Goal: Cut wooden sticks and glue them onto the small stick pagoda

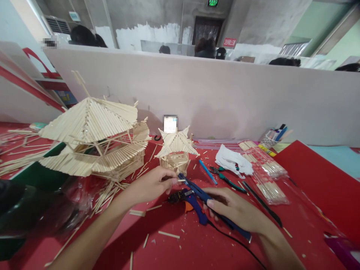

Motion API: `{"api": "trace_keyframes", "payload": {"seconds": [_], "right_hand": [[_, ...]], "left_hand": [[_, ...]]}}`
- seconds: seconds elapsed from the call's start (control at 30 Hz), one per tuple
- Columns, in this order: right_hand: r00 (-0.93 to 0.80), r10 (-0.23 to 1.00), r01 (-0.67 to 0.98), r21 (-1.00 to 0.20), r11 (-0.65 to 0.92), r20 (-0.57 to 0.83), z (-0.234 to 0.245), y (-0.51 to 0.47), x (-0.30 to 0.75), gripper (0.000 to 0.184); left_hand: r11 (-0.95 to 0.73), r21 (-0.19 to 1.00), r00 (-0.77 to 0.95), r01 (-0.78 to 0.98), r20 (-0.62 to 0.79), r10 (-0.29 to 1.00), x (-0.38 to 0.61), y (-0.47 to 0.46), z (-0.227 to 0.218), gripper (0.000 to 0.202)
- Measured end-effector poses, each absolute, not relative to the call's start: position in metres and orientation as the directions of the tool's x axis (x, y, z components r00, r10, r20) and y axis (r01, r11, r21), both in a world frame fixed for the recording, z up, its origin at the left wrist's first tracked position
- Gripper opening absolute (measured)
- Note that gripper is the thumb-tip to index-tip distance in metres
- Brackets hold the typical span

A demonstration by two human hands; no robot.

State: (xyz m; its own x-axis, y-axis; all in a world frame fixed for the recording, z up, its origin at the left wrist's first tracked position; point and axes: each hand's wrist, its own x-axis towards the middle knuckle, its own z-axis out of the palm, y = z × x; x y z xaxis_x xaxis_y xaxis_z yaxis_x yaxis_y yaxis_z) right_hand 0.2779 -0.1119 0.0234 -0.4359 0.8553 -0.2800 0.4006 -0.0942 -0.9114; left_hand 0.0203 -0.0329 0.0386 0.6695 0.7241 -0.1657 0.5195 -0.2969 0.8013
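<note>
My left hand (160,183) pinches a short piece of wooden stick (181,180) between thumb and fingertips. Wrapped round a long blue utility knife (201,193) is my right hand (229,206); the knife's front end meets the stick piece, though the blade is hard to make out. Just below lies a dark blue hot glue gun (200,214) with an orange part and a black cord. Behind my hands stands a small stick pavilion (176,150) with upturned roof corners. A larger stick pavilion (92,123) with a two-tier roof is at the left.
On the red tabletop (157,255) lie stick offcuts, a blue stick (208,172), green-handled pliers (229,182), a black strip-like tool (263,204), white cloth (233,159) and packs of sticks (267,180). A dark blurred object (33,210) stands near left. A white partition (225,93) closes the back.
</note>
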Motion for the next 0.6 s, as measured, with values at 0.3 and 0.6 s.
{"api": "trace_keyframes", "payload": {"seconds": [0.3, 0.6], "right_hand": [[-0.459, 0.842, 0.393, -0.915, -0.092, -0.282, 0.0229, -0.1102, 0.2782, 0.048], [-0.481, 0.858, 0.466, -0.882, 0.075, -0.181, 0.0236, -0.115, 0.281, 0.052]], "left_hand": [[-0.289, 0.792, 0.644, 0.538, -0.165, 0.747, 0.0211, -0.0353, 0.0385, 0.027], [-0.36, 0.769, 0.632, 0.529, -0.073, 0.772, 0.024, -0.0361, 0.0367, 0.029]]}}
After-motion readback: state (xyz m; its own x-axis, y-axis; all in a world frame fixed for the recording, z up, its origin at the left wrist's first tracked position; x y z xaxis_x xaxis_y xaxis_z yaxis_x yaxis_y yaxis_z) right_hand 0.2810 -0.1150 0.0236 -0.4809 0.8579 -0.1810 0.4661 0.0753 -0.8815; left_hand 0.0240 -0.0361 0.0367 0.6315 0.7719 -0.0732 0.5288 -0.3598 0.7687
